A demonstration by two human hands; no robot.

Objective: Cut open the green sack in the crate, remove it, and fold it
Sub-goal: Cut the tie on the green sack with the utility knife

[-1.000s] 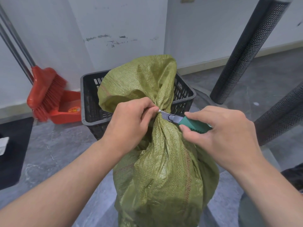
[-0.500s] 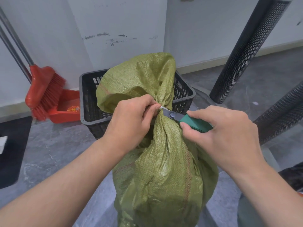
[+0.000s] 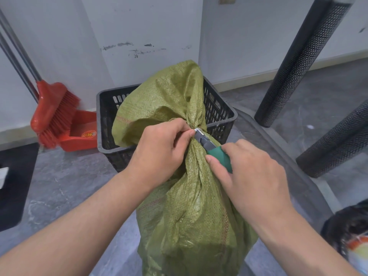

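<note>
Woven green sack [image 3: 191, 206], neck cinched; left hand [image 3: 159, 152] pinches it, right hand [image 3: 253, 176] grips green-handled knife [image 3: 211, 148] there

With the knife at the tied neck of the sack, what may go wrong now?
1. The utility knife tip sits right beside the left hand fingertips pinching the green sack neck; a slip may cut them.
2. The right hand could push the blade into the contents.
</note>
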